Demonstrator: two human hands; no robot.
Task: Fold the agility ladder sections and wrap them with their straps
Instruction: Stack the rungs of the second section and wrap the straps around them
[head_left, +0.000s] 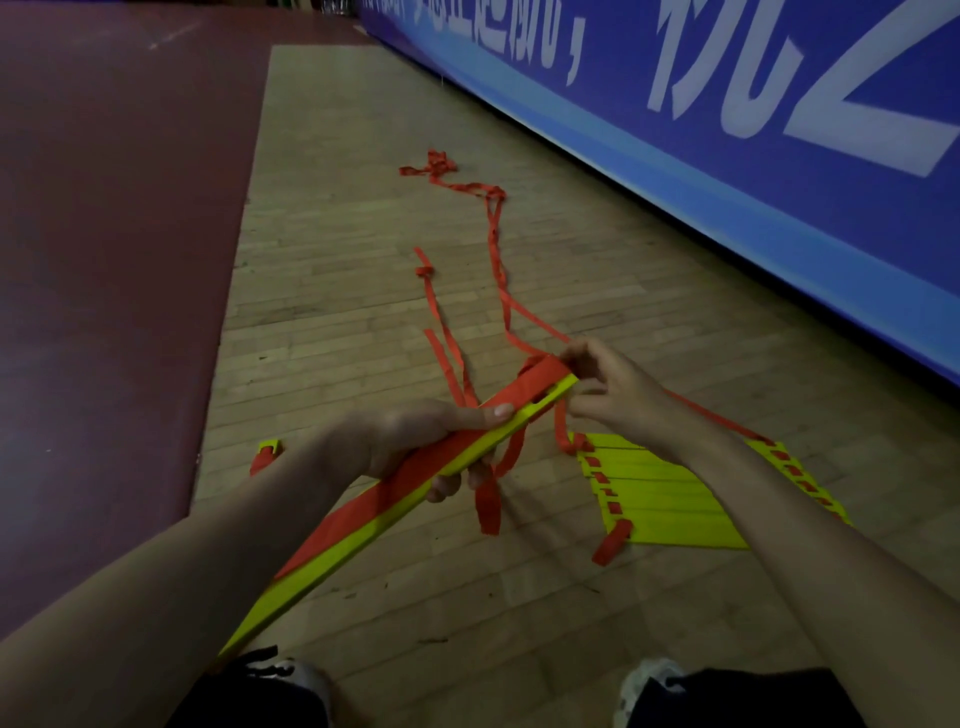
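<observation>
1. On my feed the left hand (410, 441) has fingers and thumb curled round the middle of the folded rung bundle (332, 556), held tilted above the wooden floor (337, 291).
2. Right hand (608, 387) is pinching the red strap (540, 382) at the bundle's far end.
3. Another ladder section (670, 493) lies flat on the floor just beyond, and loose strap tails (496, 244) trail off alongside the blue banner (727, 171).

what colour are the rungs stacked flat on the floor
Yellow rungs, laced with red straps; head view.
</observation>
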